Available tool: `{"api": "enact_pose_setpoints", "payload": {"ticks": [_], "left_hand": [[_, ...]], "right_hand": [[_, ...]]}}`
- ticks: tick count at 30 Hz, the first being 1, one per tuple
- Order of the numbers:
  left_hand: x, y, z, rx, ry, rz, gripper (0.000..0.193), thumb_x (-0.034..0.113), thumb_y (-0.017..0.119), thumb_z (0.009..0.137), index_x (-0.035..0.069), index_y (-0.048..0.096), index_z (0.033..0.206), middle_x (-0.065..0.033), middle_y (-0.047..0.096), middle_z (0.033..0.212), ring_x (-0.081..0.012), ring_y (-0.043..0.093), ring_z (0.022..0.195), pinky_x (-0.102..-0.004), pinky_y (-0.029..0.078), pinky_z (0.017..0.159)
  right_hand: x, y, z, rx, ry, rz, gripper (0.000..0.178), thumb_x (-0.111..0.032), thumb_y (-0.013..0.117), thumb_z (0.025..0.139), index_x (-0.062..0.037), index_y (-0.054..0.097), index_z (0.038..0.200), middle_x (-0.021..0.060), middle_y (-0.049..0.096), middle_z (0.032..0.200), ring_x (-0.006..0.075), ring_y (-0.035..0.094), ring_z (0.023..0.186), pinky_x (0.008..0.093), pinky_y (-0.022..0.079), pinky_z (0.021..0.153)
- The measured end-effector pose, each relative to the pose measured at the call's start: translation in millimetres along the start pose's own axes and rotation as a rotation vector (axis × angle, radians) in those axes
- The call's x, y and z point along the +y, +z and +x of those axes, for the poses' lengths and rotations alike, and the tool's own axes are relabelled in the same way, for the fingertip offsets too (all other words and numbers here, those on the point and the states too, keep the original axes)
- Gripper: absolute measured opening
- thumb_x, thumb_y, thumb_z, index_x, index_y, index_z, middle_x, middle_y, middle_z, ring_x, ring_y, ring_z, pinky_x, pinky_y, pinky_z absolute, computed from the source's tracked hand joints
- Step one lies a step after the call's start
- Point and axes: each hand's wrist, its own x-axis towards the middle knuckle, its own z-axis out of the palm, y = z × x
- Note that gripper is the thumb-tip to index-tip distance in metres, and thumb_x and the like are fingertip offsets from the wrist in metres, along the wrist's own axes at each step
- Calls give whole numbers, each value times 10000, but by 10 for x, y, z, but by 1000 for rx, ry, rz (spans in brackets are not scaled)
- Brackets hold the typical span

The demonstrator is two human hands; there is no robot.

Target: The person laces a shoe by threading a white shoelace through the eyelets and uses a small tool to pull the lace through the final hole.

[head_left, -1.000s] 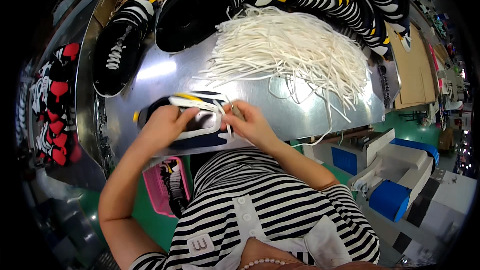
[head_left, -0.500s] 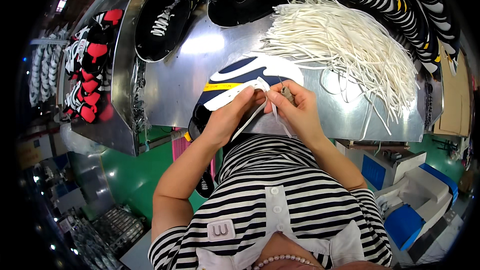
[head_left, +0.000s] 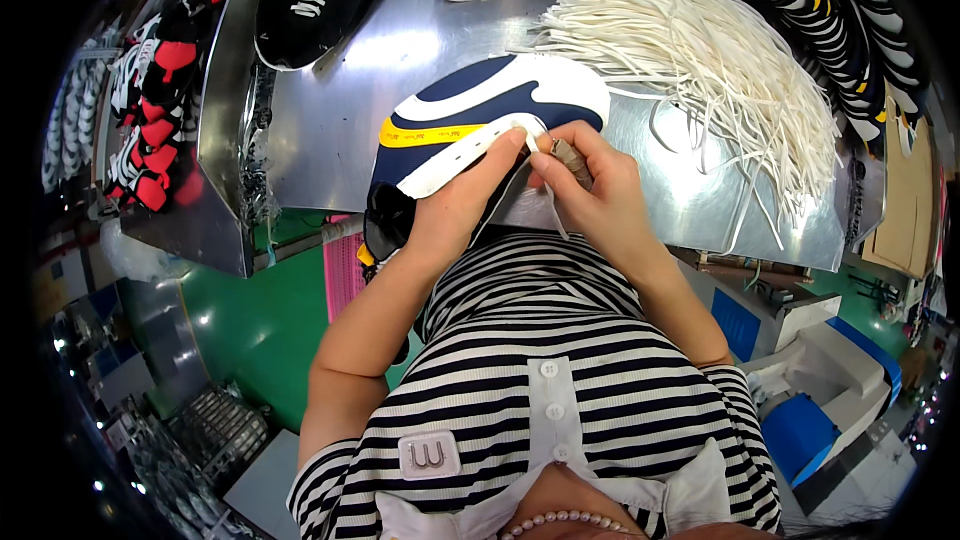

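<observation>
A navy shoe upper [head_left: 490,90] with white trim and a yellow band lies at the near edge of the metal table. My left hand [head_left: 468,185] pinches its white eyelet strip [head_left: 440,168], thumb on top near the holes. My right hand [head_left: 605,190] is closed at the strip's end, thumb and forefinger pinching a white shoelace [head_left: 556,212]. A small tool with a brown wrapped handle [head_left: 571,162] is tucked in the same hand; its tip is hidden. Both hands almost touch at the strip.
A thick heap of loose white laces [head_left: 680,70] covers the table's right side. More dark shoe uppers [head_left: 310,10] lie at the back, with a striped row [head_left: 800,10] at far right. Red, black and white uppers [head_left: 165,90] are stacked at left. A blue and white machine [head_left: 820,390] stands lower right.
The table and its contents have shifted upward in the view. The shoe upper shows more of its yellow band. One hanging lace end shows now, where two hung before. Both hands keep their hold.
</observation>
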Motion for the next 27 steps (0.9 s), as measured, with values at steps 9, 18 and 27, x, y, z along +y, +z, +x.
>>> {"api": "enact_pose_setpoints", "payload": {"ticks": [9, 18, 27], "left_hand": [[-130, -28, 42, 38, 57, 14, 231, 162, 655, 950, -17, 684, 1093, -65, 707, 1021, -122, 650, 914, -258, 501, 836], [-30, 42, 59, 63, 18, 122, 237, 176, 678, 941, -3, 701, 1094, -33, 711, 1021, -100, 650, 899, -247, 510, 777], [-8, 8, 74, 71, 59, 57, 216, 148, 672, 945, -2, 701, 1098, -35, 707, 1031, -97, 645, 901, -240, 507, 787]], "right_hand": [[-92, -105, -19, -68, 12, 87, 151, -90, 591, 984, 26, 542, 1066, 109, 711, 852, 115, 608, 619, 249, 481, 566], [-95, -174, 56, -65, 7, 28, 136, -96, 598, 980, 16, 565, 1050, 84, 715, 804, 102, 613, 581, 242, 473, 531], [-78, -170, 103, -103, 47, 208, 135, -93, 575, 984, 8, 576, 1074, 90, 722, 831, 101, 618, 587, 245, 493, 557]]}}
